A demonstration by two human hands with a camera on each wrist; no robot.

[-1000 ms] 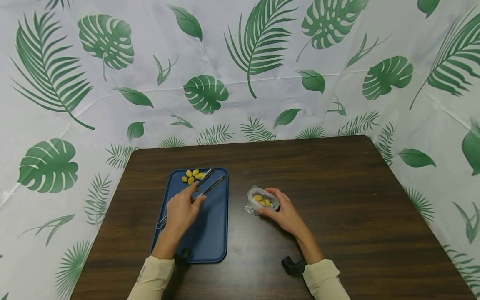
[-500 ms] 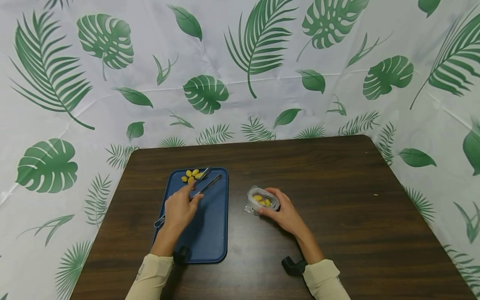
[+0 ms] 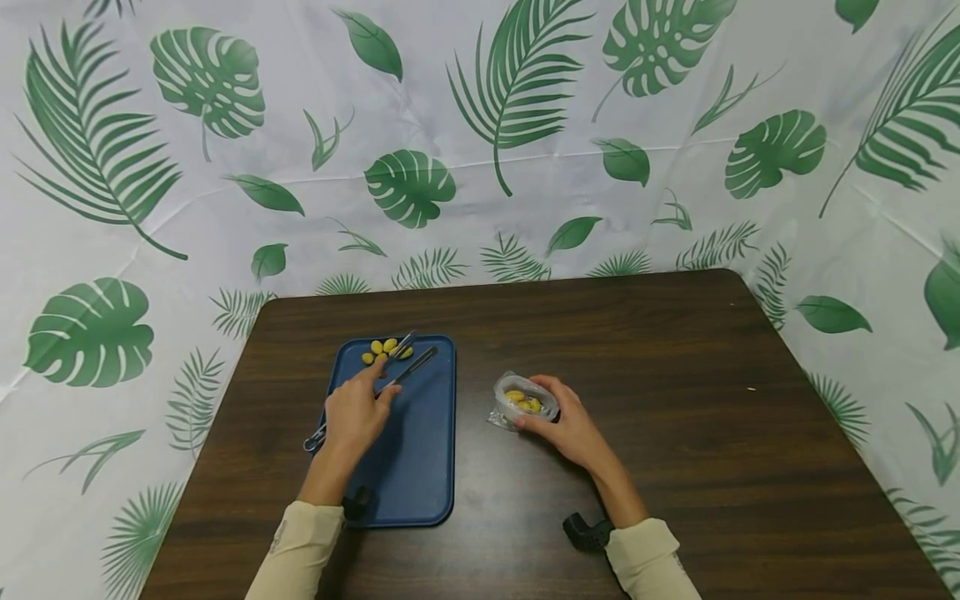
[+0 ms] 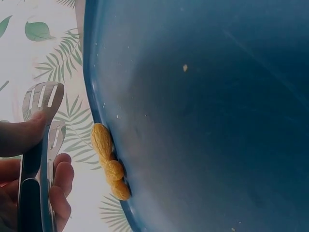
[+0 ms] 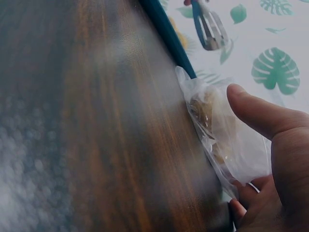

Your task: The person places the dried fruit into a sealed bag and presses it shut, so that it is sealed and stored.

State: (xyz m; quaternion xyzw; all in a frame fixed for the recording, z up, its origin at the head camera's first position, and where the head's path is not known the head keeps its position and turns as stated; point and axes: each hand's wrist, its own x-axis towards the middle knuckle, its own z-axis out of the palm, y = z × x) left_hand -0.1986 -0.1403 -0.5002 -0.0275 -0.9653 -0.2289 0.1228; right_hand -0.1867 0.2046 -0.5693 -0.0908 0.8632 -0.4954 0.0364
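Note:
My left hand (image 3: 352,417) grips metal tongs (image 3: 416,364) over the blue tray (image 3: 412,467). Slotted tong heads (image 4: 57,96) show in the left wrist view, spread apart with nothing between them. Beside them, several yellow-brown peanuts (image 4: 101,140) lie against the tray's far edge. To the right of the tray, my right hand (image 3: 572,429) holds a small translucent plastic tub (image 3: 501,390) with several peanuts inside, thumb on one side and fingers on the other. A crinkled clear plastic bag (image 5: 231,140) shows around the tub in the right wrist view.
The dark wooden table (image 3: 675,400) extends well to the right of the tub. A tiny pale crumb (image 3: 752,389) lies there, and small crumbs (image 4: 185,68) dot the tray. A white cloth with green leaves (image 3: 525,233) hangs behind the table.
My left hand and the tongs have drifted a little to the left, so the rightmost peanut on the tray shows differently past the tong heads. My right hand and the tub have stayed still.

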